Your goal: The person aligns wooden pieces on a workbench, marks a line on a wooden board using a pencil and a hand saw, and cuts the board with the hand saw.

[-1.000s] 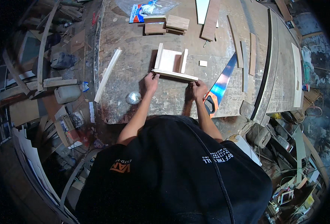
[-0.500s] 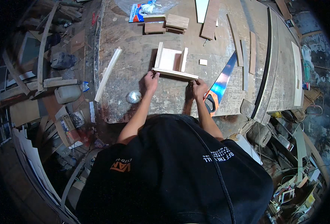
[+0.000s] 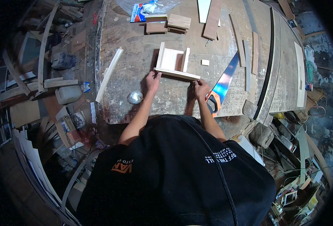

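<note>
A small pale wooden frame (image 3: 173, 58) stands on the worn workbench, made of upright pieces around a light flat panel. Along its near side runs a long narrow wooden board (image 3: 177, 73). At the board's left end, my left hand (image 3: 152, 81) pinches the corner between thumb and fingers. My right hand (image 3: 201, 89) grips the opposite end, its fingers curled and partly hidden. Just right of that hand lies a handsaw (image 3: 223, 84) with an orange and black handle. A small pale wood block (image 3: 205, 62) rests right of the frame.
A shiny round object (image 3: 135, 97) sits beside my left forearm, with a wood strip (image 3: 110, 75) farther left. Two small brown wooden pieces (image 3: 179, 22) and a plastic bag (image 3: 138, 13) lie at the back. Several strips (image 3: 254, 52) lie right; scrap wood and jugs (image 3: 69, 95) clutter the floor.
</note>
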